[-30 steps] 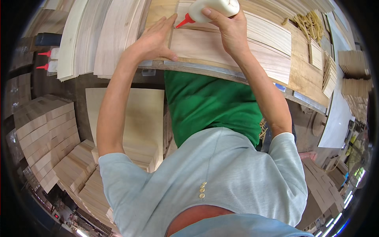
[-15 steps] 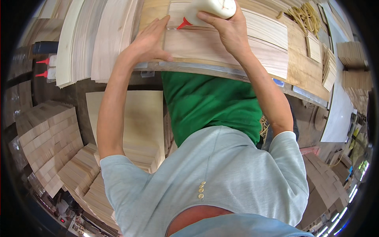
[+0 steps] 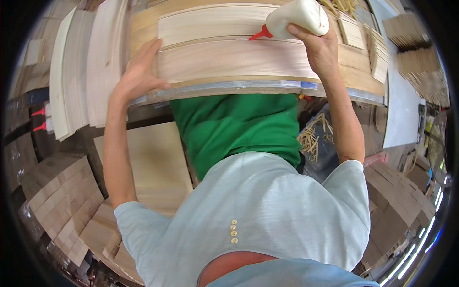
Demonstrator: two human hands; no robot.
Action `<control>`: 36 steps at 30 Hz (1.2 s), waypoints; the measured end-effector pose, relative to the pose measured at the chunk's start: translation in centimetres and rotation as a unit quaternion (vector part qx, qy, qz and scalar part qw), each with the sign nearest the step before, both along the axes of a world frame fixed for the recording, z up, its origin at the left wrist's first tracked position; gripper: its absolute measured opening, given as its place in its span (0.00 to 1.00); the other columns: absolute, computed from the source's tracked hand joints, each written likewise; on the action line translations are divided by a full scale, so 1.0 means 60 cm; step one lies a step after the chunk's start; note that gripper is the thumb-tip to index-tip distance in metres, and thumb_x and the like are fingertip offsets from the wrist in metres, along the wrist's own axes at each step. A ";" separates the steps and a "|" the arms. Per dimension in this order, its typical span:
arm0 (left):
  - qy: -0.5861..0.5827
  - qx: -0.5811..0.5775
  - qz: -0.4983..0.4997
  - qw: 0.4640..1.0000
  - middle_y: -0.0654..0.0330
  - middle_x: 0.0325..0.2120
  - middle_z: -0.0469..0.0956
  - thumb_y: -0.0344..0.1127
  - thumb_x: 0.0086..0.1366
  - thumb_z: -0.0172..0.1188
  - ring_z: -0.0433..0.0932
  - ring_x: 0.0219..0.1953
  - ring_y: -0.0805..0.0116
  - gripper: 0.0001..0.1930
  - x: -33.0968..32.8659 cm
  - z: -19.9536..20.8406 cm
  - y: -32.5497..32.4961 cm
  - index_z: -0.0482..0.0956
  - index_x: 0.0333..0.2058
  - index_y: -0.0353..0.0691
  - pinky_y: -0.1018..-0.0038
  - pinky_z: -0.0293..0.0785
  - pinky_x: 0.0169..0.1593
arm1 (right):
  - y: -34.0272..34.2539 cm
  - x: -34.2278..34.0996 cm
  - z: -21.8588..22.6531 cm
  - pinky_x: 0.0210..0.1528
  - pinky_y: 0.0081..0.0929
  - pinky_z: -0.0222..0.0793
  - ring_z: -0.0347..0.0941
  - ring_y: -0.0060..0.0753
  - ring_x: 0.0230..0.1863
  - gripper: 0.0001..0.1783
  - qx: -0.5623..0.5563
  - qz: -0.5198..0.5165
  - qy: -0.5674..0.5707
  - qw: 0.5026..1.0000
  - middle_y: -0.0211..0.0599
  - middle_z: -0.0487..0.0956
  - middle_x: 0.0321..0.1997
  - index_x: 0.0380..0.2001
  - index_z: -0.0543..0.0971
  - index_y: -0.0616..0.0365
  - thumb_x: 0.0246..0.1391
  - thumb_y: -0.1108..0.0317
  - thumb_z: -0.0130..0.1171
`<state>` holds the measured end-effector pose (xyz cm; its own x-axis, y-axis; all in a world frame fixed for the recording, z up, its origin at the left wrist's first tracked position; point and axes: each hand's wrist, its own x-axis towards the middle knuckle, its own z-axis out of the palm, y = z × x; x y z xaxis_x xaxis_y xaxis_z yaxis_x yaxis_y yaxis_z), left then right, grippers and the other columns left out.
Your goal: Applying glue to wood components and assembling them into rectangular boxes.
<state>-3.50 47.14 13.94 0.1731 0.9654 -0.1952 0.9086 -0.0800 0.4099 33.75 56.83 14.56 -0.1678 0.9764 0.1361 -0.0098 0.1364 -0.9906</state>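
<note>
In my right hand I grip a white squeeze bottle, tipped on its side. Its red nozzle points down and left to the line between two pale wooden boards. The far board and the near board lie side by side on the bench. A thin, shiny line runs along the seam left of the nozzle tip. My left hand rests by the boards' left end, fingers and thumb spread with nothing in them. Whether its fingertips press on the board ends is hard to tell.
Tall stacks of thin boards stand left of the bench top. Small wood pieces and yellowish bands lie to the right. Two red-tipped bottles are at far left. Block stacks stand lower left.
The bottle in my right hand has moved rightward along the seam, leaving a longer shiny line. My left hand stays spread at the boards' left end. The whole view has shifted and turned slightly.
</note>
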 end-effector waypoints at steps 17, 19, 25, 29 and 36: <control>-0.015 -0.044 0.004 0.999 0.45 0.67 0.50 0.31 0.32 0.74 0.47 0.70 0.50 0.59 0.003 0.001 0.003 0.52 0.66 0.36 0.65 0.46 0.71 | 0.027 0.205 0.045 0.54 0.28 0.69 0.72 0.30 0.51 0.33 0.040 -0.038 -0.061 0.997 0.35 0.77 0.47 0.53 0.71 0.63 0.41 0.76 0.69; -0.006 -0.031 0.002 0.999 0.44 0.67 0.50 0.32 0.32 0.74 0.47 0.70 0.48 0.58 0.007 0.002 0.004 0.53 0.66 0.37 0.63 0.45 0.71 | 0.026 0.215 0.048 0.53 0.28 0.70 0.73 0.30 0.50 0.31 0.065 -0.047 -0.071 0.994 0.35 0.77 0.47 0.53 0.72 0.63 0.43 0.75 0.68; 0.051 0.084 -0.105 0.990 0.46 0.68 0.49 0.43 0.33 0.76 0.44 0.70 0.46 0.61 0.185 0.021 0.027 0.51 0.67 0.41 0.58 0.43 0.71 | 0.013 0.287 -0.016 0.47 0.35 0.76 0.77 0.34 0.47 0.20 -0.014 -0.056 0.167 0.984 0.38 0.78 0.47 0.49 0.74 0.61 0.51 0.72 0.62; 0.035 0.103 -0.166 0.980 0.48 0.68 0.47 0.47 0.35 0.76 0.42 0.71 0.46 0.59 0.271 -0.011 0.051 0.53 0.67 0.45 0.55 0.43 0.71 | 0.018 0.252 -0.044 0.56 0.57 0.73 0.73 0.43 0.54 0.24 -0.020 -0.126 0.329 0.936 0.39 0.74 0.51 0.54 0.69 0.59 0.55 0.69 0.62; 0.042 0.110 -0.180 0.977 0.40 0.67 0.48 0.53 0.37 0.76 0.43 0.70 0.41 0.58 0.282 -0.034 0.085 0.54 0.66 0.42 0.52 0.45 0.69 | 0.044 0.242 -0.084 0.54 0.62 0.73 0.71 0.44 0.55 0.21 -0.026 -0.195 0.347 0.917 0.39 0.73 0.51 0.50 0.70 0.59 0.55 0.71 0.62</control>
